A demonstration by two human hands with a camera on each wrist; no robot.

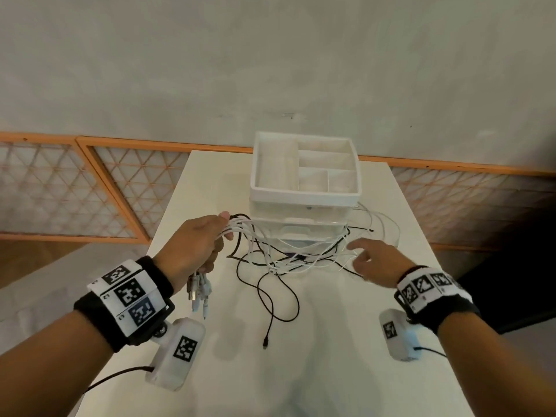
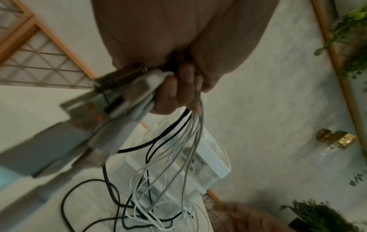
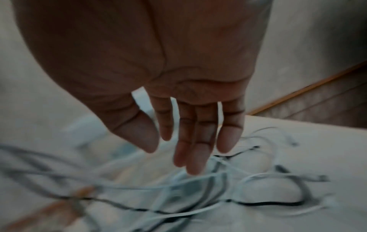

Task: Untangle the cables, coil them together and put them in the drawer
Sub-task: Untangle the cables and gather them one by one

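My left hand (image 1: pixel 207 242) grips a bundle of white and black cables (image 1: pixel 288 254) near their plug ends (image 1: pixel 200 293), which hang below the fist. In the left wrist view the curled fingers (image 2: pixel 178 87) close round the strands, and the USB plugs (image 2: pixel 111 109) stick out beside them. The strands fan out to a loose tangle on the table in front of the white drawer unit (image 1: pixel 304 206). My right hand (image 1: pixel 365 254) hovers over the tangle's right side, fingers (image 3: pixel 194 141) straight and spread, holding nothing. One black cable (image 1: pixel 270 308) trails toward me.
The drawer unit has an open compartment tray (image 1: pixel 346 197) on top and stands at the far middle of the white table (image 1: pixel 331 356). A wood lattice railing (image 1: pixel 90 188) runs behind. More cable loops (image 1: pixel 385 227) lie to the unit's right.
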